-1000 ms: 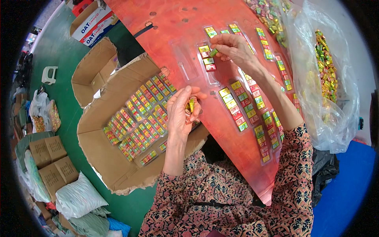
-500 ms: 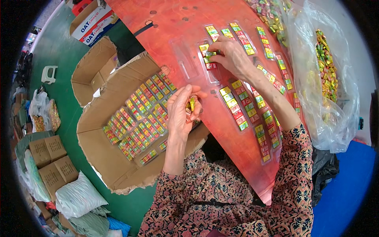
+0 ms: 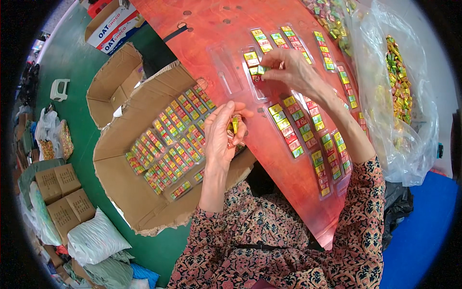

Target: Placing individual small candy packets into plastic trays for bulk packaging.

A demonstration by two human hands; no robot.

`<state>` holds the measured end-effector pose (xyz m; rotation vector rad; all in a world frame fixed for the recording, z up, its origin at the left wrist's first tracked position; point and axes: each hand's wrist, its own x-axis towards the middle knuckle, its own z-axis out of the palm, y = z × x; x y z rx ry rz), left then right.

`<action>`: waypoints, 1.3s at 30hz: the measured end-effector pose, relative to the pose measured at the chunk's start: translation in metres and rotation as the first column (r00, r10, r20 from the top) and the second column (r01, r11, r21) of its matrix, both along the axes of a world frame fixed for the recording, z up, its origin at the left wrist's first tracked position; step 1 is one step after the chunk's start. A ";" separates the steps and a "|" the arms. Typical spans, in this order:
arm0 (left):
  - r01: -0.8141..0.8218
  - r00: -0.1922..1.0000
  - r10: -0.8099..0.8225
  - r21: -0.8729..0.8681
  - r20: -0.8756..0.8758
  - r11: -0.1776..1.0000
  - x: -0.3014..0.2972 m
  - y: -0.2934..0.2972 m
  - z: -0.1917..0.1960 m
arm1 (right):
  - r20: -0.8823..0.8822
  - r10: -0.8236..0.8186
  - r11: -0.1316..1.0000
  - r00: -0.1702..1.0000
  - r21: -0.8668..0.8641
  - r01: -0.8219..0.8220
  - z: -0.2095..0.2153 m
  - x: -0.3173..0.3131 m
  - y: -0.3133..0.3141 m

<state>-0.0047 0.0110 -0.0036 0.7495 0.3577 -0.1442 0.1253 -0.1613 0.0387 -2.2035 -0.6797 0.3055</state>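
Note:
My left hand (image 3: 224, 132) is closed, palm up, around several small foil-wrapped cubes (image 3: 235, 124), yellow and red. At a clear plastic tray (image 3: 260, 95) on the red table, my right hand (image 3: 288, 72) pinches a green wrapped cube (image 3: 261, 70) between thumb and fingertips. Yellow and red cubes (image 3: 251, 59) lie in that tray's upper part; its lower end is bare. Left of it lies another clear tray (image 3: 226, 72) with no cubes in it. Filled trays (image 3: 285, 127) of coloured cubes lie in front of and beyond my right hand.
A large cardboard box (image 3: 127, 192) at the left holds rows of filled trays (image 3: 173, 159). On the right, a clear plastic bag (image 3: 418, 144) contains many loose cubes (image 3: 398, 82). More cubes (image 3: 332, 24) are heaped at the far table edge. Cartons (image 3: 72, 202) and sacks (image 3: 96, 238) stand on the green floor.
My right hand has shifted slightly right and its fingertips have drawn back from over the tray, uncovering more of its cubes. My left hand has hardly moved.

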 end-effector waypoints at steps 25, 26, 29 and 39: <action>0.009 1.000 -0.010 -0.049 -0.023 0.999 -0.001 0.003 0.002 | -0.104 -0.104 0.964 0.989 0.234 0.126 -0.007 -0.035 0.011; 0.005 1.000 -0.007 -0.046 -0.025 0.999 -0.001 0.005 0.000 | -0.397 -0.030 0.904 0.917 0.382 0.195 -0.001 -0.037 0.008; 0.051 0.998 -0.059 -0.219 -0.028 0.974 0.001 0.011 -0.007 | -0.681 0.165 0.713 0.713 0.582 0.391 0.001 -0.035 0.001; 0.080 0.977 -0.171 -0.530 -0.126 0.844 0.002 0.011 0.007 | -0.579 0.237 0.847 0.780 0.516 0.126 0.017 -0.063 0.007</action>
